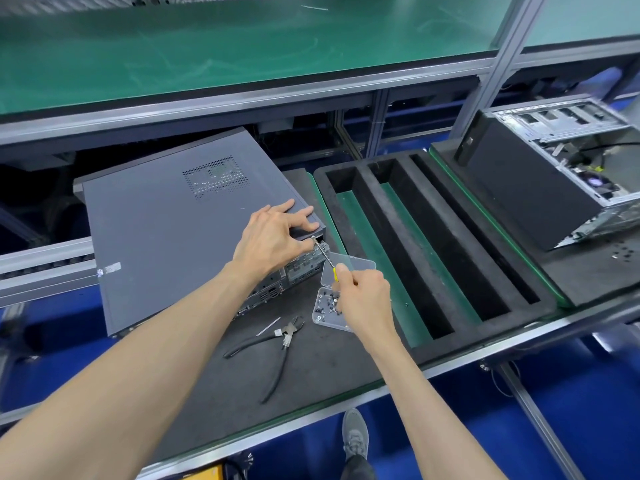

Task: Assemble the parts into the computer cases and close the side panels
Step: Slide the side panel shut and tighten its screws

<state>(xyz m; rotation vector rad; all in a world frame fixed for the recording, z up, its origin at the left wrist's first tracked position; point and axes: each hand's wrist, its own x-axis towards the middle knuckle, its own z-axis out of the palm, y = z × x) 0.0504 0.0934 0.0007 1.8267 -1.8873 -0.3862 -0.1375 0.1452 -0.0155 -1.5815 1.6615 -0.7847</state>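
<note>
A grey computer case (166, 237) lies flat on the dark mat with its side panel on top. My left hand (273, 233) rests on the panel's near right corner, fingers spread over the edge, the thumb down by a screw at the rear face. My right hand (363, 299) grips a small yellow-handled screwdriver (325, 258), its tip set on that screw at the case's rear corner. A clear plastic box (327, 308) of several small screws lies open just below the screwdriver, its lid (349, 268) flipped back.
Black-handled cutters (277, 344) and a thin white strip (268, 326) lie on the mat in front of the case. A black foam tray (433, 244) with long slots sits to the right. A second, open case (561, 174) stands tilted at far right. A raised green shelf (207, 57) runs behind.
</note>
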